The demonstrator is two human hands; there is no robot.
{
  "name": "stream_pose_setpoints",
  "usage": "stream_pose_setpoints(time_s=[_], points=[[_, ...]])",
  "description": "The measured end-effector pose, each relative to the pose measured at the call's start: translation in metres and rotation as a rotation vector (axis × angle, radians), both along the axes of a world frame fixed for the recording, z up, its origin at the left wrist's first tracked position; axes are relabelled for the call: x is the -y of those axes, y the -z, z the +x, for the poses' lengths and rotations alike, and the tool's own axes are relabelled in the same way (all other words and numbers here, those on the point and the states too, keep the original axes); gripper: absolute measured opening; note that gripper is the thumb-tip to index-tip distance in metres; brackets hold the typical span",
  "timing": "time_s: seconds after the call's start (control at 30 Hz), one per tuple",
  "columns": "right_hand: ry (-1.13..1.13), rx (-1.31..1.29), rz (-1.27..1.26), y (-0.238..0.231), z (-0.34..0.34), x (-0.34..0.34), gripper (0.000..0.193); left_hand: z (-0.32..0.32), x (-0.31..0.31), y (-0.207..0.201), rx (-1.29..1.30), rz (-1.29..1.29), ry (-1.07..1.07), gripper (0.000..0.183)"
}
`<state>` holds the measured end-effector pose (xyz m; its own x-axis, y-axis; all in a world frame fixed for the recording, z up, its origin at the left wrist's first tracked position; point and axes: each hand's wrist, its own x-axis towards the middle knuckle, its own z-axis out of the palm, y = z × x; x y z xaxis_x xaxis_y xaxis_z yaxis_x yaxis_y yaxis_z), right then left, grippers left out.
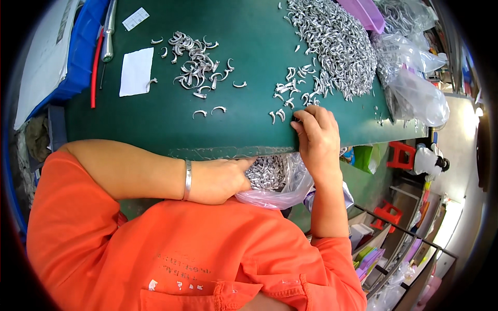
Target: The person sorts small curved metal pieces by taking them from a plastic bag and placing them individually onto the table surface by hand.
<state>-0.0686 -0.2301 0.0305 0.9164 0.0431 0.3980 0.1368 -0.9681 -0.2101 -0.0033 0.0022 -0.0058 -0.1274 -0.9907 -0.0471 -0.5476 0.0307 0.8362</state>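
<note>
My left hand [213, 180] is at the left rim of a clear plastic bag [277, 198], its index finger stretched along the table edge and its other fingers bent against the plastic. Many small curved silver metal parts [267, 172] fill the bag, just below the table edge. My right hand [318, 136] rests at the table's near edge, thumb and fingers pinched together; what they hold, if anything, is hidden. A few loose curved metal parts [280, 114] lie just left of those fingertips. Beyond them rises a large heap of the same parts [340, 49].
A smaller group of curved parts [196, 65] lies on the left of the green table [249, 31], near a white paper [136, 72]. A red rod [97, 70] and a blue bin [78, 62] stand farther left. Filled plastic bags [415, 88] and a purple tray [365, 14] bound the right.
</note>
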Motion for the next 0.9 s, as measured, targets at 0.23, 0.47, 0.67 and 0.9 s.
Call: stream_pose_setpoints(time_s=[0.23,0.47,0.67,0.9], points=[[0.042,0.150,0.072,0.000,0.016,-0.011,0.014,0.000,0.000,0.001,0.028,0.045,0.015,0.024],[0.152,-0.036,0.271,-0.007,0.014,0.001,0.008,0.001,0.003,-0.001,0.033,0.074,0.047,0.026],[0.118,0.115,0.494,0.008,0.012,0.013,0.003,0.001,0.002,-0.002,0.016,0.086,0.034,0.026],[0.135,-0.063,0.785,-0.004,0.035,-0.037,0.010,0.003,0.002,0.000,0.001,0.096,0.043,0.023]])
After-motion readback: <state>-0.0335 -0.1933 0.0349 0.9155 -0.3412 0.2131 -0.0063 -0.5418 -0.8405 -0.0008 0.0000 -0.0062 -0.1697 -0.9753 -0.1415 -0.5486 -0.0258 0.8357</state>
